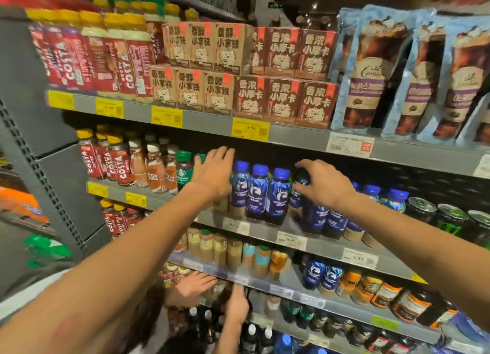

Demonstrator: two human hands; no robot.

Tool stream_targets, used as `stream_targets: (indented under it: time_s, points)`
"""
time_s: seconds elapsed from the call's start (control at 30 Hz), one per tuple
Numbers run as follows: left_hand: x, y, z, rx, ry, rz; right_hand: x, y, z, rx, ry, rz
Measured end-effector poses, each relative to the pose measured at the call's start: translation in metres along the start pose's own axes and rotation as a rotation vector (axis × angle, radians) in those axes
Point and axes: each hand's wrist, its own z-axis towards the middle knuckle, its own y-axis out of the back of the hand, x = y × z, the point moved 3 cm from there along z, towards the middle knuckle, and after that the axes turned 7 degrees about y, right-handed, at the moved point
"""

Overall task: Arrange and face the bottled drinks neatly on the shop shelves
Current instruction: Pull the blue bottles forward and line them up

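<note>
far left of both hands there's a bunch of red costa bottles (116,161) with yellow caps, then some pale orange-ish latte bottles (156,172) right next to them, all on the same shelf (326,243) the hands are working. just left of the left hand (213,174) sits a green-capped starbucks bottle (183,171), and a second green cap pokes out from behind the fingers. that left hand is flat and spread, palm toward the shelf, not gripping anything i can see; whatever's directly behind it is covered up.

between the two hands stand three blue-capped bottles (258,192) in a tidy front row, labels facing out. the right hand (322,184) is curled like a claw over the top of another blue bottle, thumb and fingers on either side of it, but honestly can't tell if it's actually squeezing it yet. more blue ones carry on to the right of that hand, then black monster cans (450,216) further along.

above the hands: brown drink cartons (246,75) stacked two high and blue coffee pouches (413,72). below the arms someone else's hands (212,298) are reaching into a lower shelf. left edge is blurry, price tags mostly unreadable.
</note>
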Motion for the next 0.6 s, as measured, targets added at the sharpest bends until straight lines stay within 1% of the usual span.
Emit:
stream_targets:
  time_s: [0.07,0.13,0.23,0.3,0.37,0.43,0.53,0.6]
  points:
    - [0.023,-0.004,0.0,0.022,0.012,0.017,0.019,-0.008,0.017,0.044,-0.013,-0.021]
    - [0.031,-0.008,0.003,0.036,-0.043,0.056,0.033,-0.014,0.034,0.116,-0.031,-0.043]
    - [0.017,-0.01,0.012,-0.017,-0.166,0.076,0.044,-0.021,0.051,0.171,-0.025,-0.03]
    - [0.002,-0.013,0.022,0.001,-0.219,0.055,0.045,-0.026,0.054,0.162,-0.03,-0.033]
    - [-0.01,-0.017,0.032,0.074,-0.218,0.059,0.042,-0.031,0.058,0.15,-0.025,-0.034]
    - [-0.018,-0.02,0.041,0.141,-0.205,0.101,0.039,-0.036,0.064,0.175,-0.009,0.014]
    - [-0.025,-0.018,0.051,0.14,-0.205,0.14,0.037,-0.04,0.074,0.196,0.012,0.025]
    - [-0.025,-0.016,0.058,0.178,-0.212,0.097,0.038,-0.039,0.077,0.194,0.023,0.014]
